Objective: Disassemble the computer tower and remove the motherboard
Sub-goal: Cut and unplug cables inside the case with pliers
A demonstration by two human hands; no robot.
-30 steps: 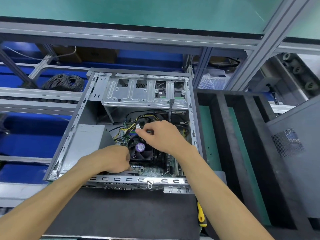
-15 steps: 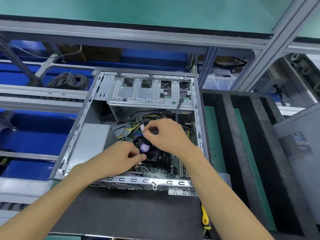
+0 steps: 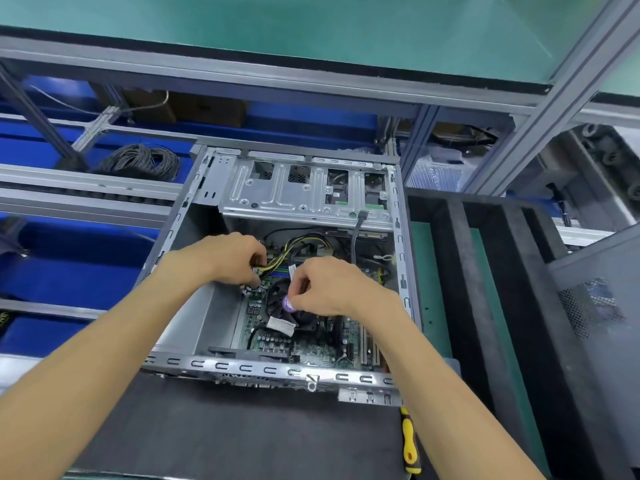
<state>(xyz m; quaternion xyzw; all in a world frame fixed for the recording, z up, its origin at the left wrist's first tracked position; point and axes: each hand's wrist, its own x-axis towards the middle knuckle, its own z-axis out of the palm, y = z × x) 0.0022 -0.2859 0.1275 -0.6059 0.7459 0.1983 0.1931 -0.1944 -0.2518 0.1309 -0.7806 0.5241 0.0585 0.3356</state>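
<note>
- Tower: I log it lying on its side on the black mat, open side up, interior exposed.
- Motherboard: I see it in place on the tower's floor, right half of the interior, green, partly covered by both hands.
- Fan: black, mid-board inside the tower, purple round label at its hub, just under the right hand.
- Cable bundle: yellow and black wires, arching over the far part of the board between the two hands.
- Drive cage: bare metal, at the tower's far end above the board; a black cable hangs down from its near edge.
- Left hand: inside the tower, left of the fan; fingers curled, tips pinching the near end of the cable bundle where it meets the board.
- Right hand: inside the tower over the fan; fingers curled together, thumb and forefinger pinching something small beside the purple label. I cannot tell what it is.
- White tag: lies on the board just nearer than the fan.
- Screwdriver: yellow and black handle, on the mat's edge just off the tower's near right corner.
- Foam tray: black, slotted, right of the tower.
- Wire coil: dark, beyond the tower's far left corner.
</note>
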